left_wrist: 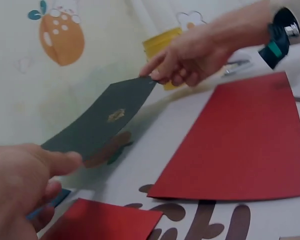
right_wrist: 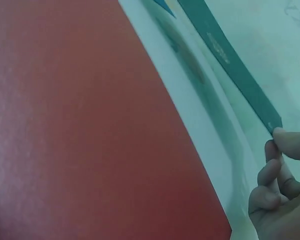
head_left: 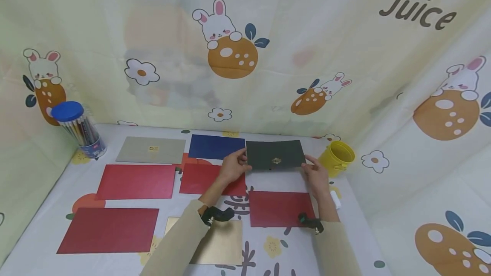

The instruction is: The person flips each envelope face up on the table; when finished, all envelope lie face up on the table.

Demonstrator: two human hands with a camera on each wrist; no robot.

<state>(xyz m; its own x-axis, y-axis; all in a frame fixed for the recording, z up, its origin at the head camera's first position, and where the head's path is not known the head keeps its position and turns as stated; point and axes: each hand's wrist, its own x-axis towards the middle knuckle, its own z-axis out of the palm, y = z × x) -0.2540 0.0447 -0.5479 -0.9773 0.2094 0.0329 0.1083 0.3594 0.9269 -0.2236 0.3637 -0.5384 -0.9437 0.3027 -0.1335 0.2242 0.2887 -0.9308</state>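
A flat, dark green rectangular card [head_left: 274, 155] with a small gold emblem is raised over the back of the table. My left hand [head_left: 232, 167] pinches its left end between thumb and fingers. At the opposite end, my right hand [head_left: 316, 176] pinches the corner, seen closely in the right wrist view with the thumb [right_wrist: 292, 145] on top. The card bends slightly in the left wrist view [left_wrist: 107, 120]. A blue card [head_left: 216, 146] and a red card [head_left: 209, 179] lie beside and under my left hand. Another red card [head_left: 280, 208] lies below my right wrist.
To the left lie a grey card [head_left: 151, 150], a pinkish-red card [head_left: 136, 181] and a dark red card [head_left: 111, 230]. A gold card [head_left: 220, 242] is partly under my left sleeve. A yellow bucket [head_left: 337, 157] stands right, a blue-lidded jar of pens [head_left: 80, 129] left.
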